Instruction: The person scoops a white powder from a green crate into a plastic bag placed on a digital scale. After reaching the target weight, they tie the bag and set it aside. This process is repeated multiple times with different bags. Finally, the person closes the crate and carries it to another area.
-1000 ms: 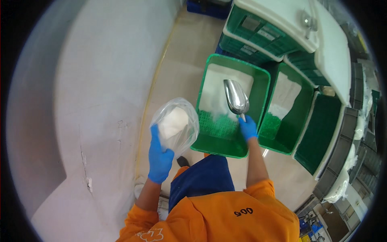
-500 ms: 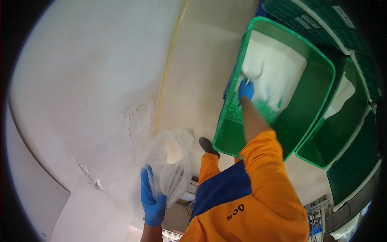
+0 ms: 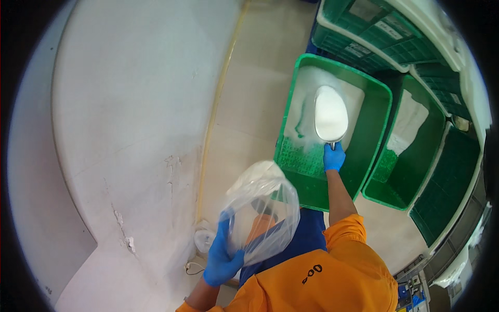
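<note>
Far right, blue-gloved right hand [image 3: 335, 157] grips silver metal scoop [image 3: 331, 140] by its handle [image 3: 333, 146]; near left, blue-gloved left hand [image 3: 222, 261] clasps clear plastic bag [image 3: 275, 209], likely limp, best held at rim.

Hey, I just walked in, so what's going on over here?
A person in blue gloves is handling white powder. Their right hand grips a metal scoop, heaped full and held over a green tub that has more powder lying in it. Their left hand holds a clear plastic bag with its mouth open and some powder in its far end. A second green tub with a white patch inside stands to the right.
</note>
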Tool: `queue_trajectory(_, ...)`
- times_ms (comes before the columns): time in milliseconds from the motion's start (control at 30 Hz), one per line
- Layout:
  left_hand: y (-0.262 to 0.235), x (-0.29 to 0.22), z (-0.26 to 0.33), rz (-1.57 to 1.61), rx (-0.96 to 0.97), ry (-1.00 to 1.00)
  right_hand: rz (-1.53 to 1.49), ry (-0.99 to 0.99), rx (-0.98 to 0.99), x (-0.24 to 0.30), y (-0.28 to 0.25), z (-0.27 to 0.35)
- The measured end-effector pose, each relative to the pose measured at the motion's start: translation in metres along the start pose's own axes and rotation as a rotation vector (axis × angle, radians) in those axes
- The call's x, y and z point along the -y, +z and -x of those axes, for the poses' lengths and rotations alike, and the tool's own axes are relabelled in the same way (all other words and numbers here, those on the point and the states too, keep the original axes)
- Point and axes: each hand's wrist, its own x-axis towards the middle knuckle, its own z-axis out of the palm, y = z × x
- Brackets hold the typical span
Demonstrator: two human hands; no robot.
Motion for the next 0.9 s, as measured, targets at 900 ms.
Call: queue_trajectory(900,0.070,0.018,-0.067,0.174,-0.006,0.461,1.192,-0.959,0.693,0.308,-0.375,0.187)
